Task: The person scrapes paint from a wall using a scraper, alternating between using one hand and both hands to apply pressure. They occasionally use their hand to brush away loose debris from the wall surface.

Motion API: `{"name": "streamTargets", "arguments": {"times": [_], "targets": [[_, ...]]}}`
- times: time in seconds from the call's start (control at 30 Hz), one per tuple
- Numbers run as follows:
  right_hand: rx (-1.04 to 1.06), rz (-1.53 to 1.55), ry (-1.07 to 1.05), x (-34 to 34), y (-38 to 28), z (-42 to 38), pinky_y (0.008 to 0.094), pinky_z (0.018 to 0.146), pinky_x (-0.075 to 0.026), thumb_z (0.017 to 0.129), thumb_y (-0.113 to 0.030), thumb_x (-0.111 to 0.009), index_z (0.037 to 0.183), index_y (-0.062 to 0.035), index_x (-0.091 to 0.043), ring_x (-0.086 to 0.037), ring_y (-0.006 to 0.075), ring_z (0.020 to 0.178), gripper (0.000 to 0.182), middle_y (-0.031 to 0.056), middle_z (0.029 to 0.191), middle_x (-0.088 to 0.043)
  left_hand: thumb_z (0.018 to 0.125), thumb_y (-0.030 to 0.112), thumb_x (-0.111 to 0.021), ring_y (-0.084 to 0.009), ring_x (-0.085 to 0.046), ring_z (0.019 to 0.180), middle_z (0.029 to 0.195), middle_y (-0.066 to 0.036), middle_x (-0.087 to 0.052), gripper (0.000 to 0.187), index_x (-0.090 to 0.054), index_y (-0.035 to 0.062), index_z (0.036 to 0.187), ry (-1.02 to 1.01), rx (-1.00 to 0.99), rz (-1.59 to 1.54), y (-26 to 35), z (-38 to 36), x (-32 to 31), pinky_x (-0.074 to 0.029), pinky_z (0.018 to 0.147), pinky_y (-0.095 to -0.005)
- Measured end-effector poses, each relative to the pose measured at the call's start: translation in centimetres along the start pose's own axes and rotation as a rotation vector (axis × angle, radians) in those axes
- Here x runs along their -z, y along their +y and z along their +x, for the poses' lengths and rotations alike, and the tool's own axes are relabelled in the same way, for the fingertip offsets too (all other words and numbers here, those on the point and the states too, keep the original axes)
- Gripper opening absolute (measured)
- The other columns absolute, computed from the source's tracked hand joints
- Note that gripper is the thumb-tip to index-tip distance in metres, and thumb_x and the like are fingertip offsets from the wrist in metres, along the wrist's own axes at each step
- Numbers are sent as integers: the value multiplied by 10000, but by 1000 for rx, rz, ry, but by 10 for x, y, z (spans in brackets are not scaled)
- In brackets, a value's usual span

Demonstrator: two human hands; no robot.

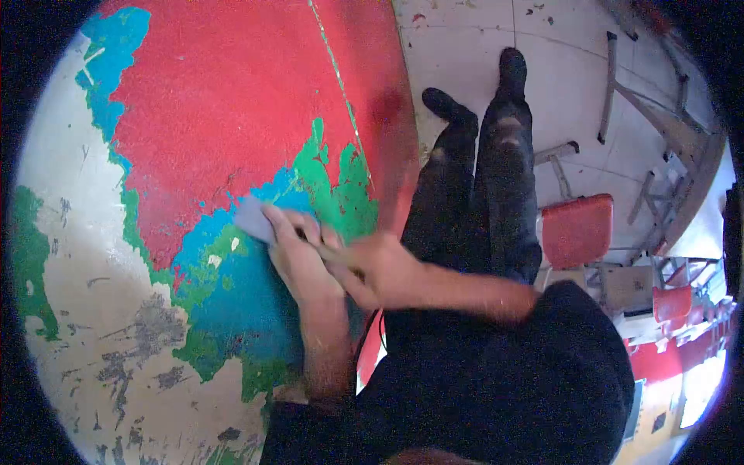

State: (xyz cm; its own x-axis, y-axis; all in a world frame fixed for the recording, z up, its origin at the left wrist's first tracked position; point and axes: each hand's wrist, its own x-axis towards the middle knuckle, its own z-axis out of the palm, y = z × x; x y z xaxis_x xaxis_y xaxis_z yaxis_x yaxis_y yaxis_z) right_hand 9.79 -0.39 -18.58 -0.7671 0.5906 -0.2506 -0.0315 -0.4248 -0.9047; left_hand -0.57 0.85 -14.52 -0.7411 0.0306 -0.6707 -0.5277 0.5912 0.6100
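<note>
Pressed against the painted wall [209, 116] is the flat pale blade of a paint scraper [253, 220]. My left hand [298, 252] grips the scraper close to its blade. Behind it, my right hand [380, 267] is wrapped round the handle; it is blurred by motion, and much of the handle is hidden by my fingers. Around the blade the red paint ends in a ragged edge. Blue and green layers show below that edge, with bare whitish patches farther left.
My legs [504, 170] and dark shoes stand on the tiled floor [566, 77] beside the wall. Paint flakes lie on the floor. To the right are a red chair [577, 230] and several metal-legged desks or chairs.
</note>
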Motion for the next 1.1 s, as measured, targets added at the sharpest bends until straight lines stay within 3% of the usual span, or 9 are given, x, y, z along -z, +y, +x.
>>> {"name": "streamTargets", "arguments": {"times": [0.07, 0.13, 0.2, 0.33, 0.57, 0.7, 0.9, 1.1], "targets": [[72, -11, 25, 1, 3, 16, 458, 528, -482, 795, -134, -530, 973, -56, -603, -575, 362, 546, 207, 197, 650, -564, 950, 419, -391, -156, -374, 427, 552, -16, -329, 371, -384, 112, 741, 2, -73, -11, 21, 5, -18, -362, 417, -312], [144, -61, -13, 8, 6, 15, 441, 512, -484, 801, -146, -531, 996, -73, -614, -578, 359, 545, 224, 193, 645, -562, 950, 422, -389, -154, -379, 430, 552, -16, -333, 375, -385, 111, 739, -25, -23, -38, 10, 0, -9, -366, 424, -309], [64, -46, -19, 9, 3, -4, 435, 490, -479, 787, -145, -544, 974, -70, -616, -574, 349, 525, 214, 193, 620, -553, 948, 427, -391, -152, -386, 433, 552, -12, -338, 377, -391, 112, 741, 12, 55, -51, -4, -14, -1, -370, 432, -302], [78, -108, 30, 3, 0, 18, 406, 513, -458, 789, -122, -578, 1043, -69, -616, -559, 294, 555, 262, 148, 612, -517, 947, 423, -398, -151, -383, 433, 551, -9, -334, 365, -392, 117, 748, -22, -2, -15, 15, 8, -10, -369, 430, -305], [11, -95, -62, 7, -15, 2, 398, 518, -459, 779, -125, -585, 1071, -66, -601, -544, 300, 552, 298, 139, 629, -516, 956, 408, -380, -146, -380, 425, 557, -10, -338, 351, -390, 121, 753, -11, 62, -47, 14, -12, 0, -368, 420, -301], [155, -126, 40, 10, -12, 25, 394, 499, -460, 764, -127, -592, 1034, -68, -616, -536, 295, 539, 278, 134, 612, -501, 960, 402, -368, -148, -378, 420, 555, -12, -338, 351, -386, 120, 751, -41, -19, -93, 27, -5, -15, -367, 410, -302], [20, -188, -133, 10, -23, 7, 403, 508, -459, 747, -104, -597, 996, -62, -620, -534, 295, 551, 253, 127, 629, -513, 962, 405, -355, -147, -383, 423, 564, -14, -344, 355, -383, 119, 754, 12, -6, -56, 21, -21, 3, -366, 417, -302], [58, -35, -47, 6, -20, -4, 399, 537, -463, 779, -101, -579, 1082, -67, -597, -559, 307, 586, 306, 168, 664, -533, 955, 418, -373, -145, -385, 433, 577, -14, -357, 363, -385, 118, 752, 15, -23, -53, 21, -27, -3, -358, 419, -298]]}}
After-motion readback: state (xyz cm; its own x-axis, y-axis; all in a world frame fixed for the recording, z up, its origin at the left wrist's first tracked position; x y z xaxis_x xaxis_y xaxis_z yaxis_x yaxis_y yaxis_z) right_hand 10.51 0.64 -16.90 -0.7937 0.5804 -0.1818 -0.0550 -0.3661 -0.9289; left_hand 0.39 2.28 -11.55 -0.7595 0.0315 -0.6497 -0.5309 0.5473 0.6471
